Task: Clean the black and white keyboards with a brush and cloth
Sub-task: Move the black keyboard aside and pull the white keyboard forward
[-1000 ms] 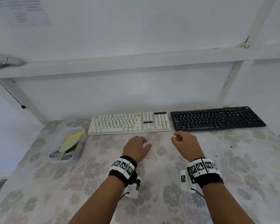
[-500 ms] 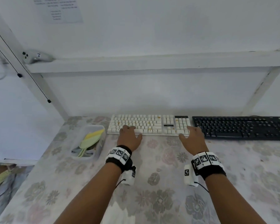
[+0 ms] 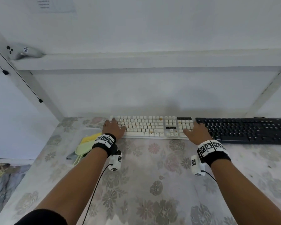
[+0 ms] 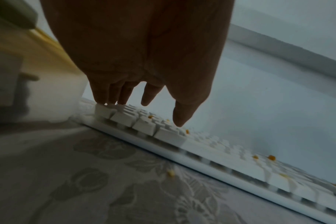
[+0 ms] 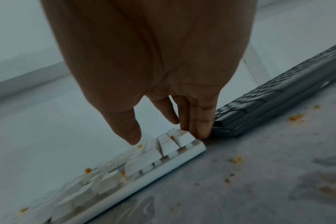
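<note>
The white keyboard [image 3: 151, 127] lies at the back of the table with orange crumbs among its keys [image 4: 271, 157]. To its right, almost touching, is the black keyboard [image 3: 243, 130]. My left hand [image 3: 114, 127] rests on the white keyboard's left end, its straight fingers [image 4: 105, 97] touching the outer keys and the thumb just above them. My right hand [image 3: 195, 131] is at the white keyboard's right end. Its fingers [image 5: 199, 124] reach down into the narrow space beside the black keyboard [image 5: 278, 94], thumb hovering over the keys. Neither hand holds anything.
A clear tray [image 3: 91, 129] at the left holds a yellow and green brush [image 3: 86, 142], partly hidden by my left wrist. Crumbs [image 5: 295, 117] lie scattered on the flowered tablecloth [image 3: 152, 176]. A white wall and a shelf beam [image 3: 152, 60] stand close behind the keyboards.
Both hands have moved forward and apart, from the table in front of the keyboards to the two ends of the white keyboard. The head view has shifted left.
</note>
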